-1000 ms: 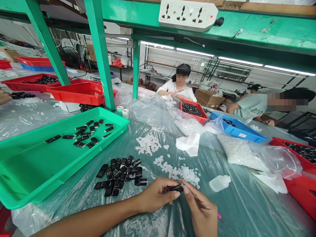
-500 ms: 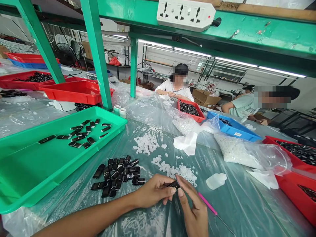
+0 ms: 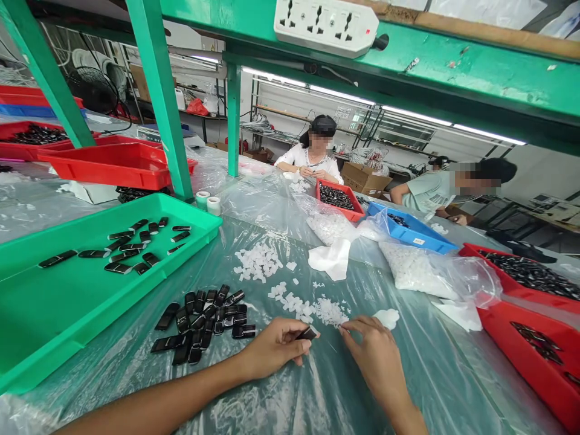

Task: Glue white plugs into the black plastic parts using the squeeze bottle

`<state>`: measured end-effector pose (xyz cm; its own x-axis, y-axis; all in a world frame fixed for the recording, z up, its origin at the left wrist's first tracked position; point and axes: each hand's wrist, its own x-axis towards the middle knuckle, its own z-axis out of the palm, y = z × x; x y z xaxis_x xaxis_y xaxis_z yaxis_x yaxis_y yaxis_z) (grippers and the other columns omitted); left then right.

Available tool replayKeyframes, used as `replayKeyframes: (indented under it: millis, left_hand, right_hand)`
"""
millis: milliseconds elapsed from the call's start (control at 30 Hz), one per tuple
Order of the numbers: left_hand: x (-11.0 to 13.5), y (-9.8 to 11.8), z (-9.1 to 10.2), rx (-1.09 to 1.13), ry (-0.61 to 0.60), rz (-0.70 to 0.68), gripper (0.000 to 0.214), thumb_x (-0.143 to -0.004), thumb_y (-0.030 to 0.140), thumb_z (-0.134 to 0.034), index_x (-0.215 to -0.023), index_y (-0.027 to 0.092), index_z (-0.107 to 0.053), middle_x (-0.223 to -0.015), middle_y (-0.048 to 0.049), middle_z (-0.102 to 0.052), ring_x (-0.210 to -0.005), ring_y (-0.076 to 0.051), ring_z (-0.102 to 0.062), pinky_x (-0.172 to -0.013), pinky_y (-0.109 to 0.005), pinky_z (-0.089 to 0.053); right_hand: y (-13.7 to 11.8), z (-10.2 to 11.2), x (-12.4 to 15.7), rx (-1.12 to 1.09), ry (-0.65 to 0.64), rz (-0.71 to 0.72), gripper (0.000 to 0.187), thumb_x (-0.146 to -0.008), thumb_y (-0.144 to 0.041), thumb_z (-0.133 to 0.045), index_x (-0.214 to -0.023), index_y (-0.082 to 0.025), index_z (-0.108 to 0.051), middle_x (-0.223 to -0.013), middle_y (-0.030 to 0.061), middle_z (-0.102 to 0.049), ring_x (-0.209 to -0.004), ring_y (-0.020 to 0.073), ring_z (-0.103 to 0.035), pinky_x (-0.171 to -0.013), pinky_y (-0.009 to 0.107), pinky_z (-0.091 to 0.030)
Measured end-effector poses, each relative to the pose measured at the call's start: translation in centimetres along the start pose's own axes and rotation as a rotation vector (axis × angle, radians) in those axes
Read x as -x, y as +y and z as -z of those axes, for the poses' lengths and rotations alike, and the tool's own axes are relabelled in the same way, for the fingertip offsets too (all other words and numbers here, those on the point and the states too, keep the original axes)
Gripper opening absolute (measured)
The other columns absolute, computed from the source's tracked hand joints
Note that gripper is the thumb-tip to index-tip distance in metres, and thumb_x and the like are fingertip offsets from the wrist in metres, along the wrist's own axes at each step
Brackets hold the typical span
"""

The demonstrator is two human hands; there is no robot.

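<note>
My left hand (image 3: 276,347) pinches a small black plastic piece (image 3: 308,333) between thumb and fingers, just above the plastic-covered table. My right hand (image 3: 374,353) has its fingertips pinched together at the edge of a scatter of small white parts (image 3: 326,311); whether it holds one I cannot make out. A pile of several black pieces (image 3: 203,320) lies to the left of my left hand. A small white squeeze bottle (image 3: 386,316) lies partly hidden behind my right hand.
A green tray (image 3: 54,302) with several black pieces sits at left. Red trays (image 3: 109,166) stand behind it and at the right edge (image 3: 525,326). A bag of white parts (image 3: 421,275) and a blue tray (image 3: 410,232) lie beyond. Two people work across the table.
My right hand has come off the black piece and moved right to the white parts. The pink-handled tool seen earlier is out of sight. The left hand keeps the black piece.
</note>
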<state>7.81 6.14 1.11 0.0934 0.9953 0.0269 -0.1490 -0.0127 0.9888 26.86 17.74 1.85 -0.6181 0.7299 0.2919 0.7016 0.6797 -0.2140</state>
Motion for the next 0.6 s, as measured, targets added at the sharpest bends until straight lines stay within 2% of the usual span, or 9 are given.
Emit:
replayKeyframes:
  millis: [167,500,600]
  left_hand:
    - [0.12,0.81,-0.27,0.013,-0.005,-0.002,0.036,-0.08,0.044,-0.06,-0.079,0.009,-0.065,-0.077,-0.0054,-0.057,-0.063,-0.014,-0.054,-0.062,-0.026,-0.045]
    - [0.06,0.65,-0.28,0.048,-0.013,0.022,0.035,-0.081,0.043,-0.06,-0.088,0.01,-0.067,-0.082,-0.0062,-0.059,-0.067,-0.014,-0.055,-0.067,-0.027,-0.046]
    - [0.04,0.72,-0.27,0.037,-0.006,0.029,0.038,-0.08,0.044,-0.06,-0.096,0.011,-0.066,-0.078,-0.0061,-0.059,-0.067,-0.015,-0.055,-0.067,-0.028,-0.047]
  right_hand:
    - [-0.19,-0.81,0.14,0.127,-0.01,-0.004,0.018,-0.082,-0.024,-0.053,-0.078,-0.023,-0.071,-0.077,0.0044,-0.066,-0.078,0.0241,-0.058,-0.068,0.035,-0.039]
    - [-0.69,-0.4,0.25,0.161,0.013,-0.024,0.021,-0.082,-0.016,-0.049,-0.069,-0.02,-0.065,-0.072,0.0045,-0.063,-0.077,0.0244,-0.056,-0.071,0.038,-0.037]
    - [-0.66,-0.47,0.31,0.15,-0.005,-0.018,0.021,-0.081,-0.016,-0.051,-0.067,-0.021,-0.066,-0.07,0.004,-0.064,-0.076,0.0248,-0.056,-0.069,0.038,-0.036]
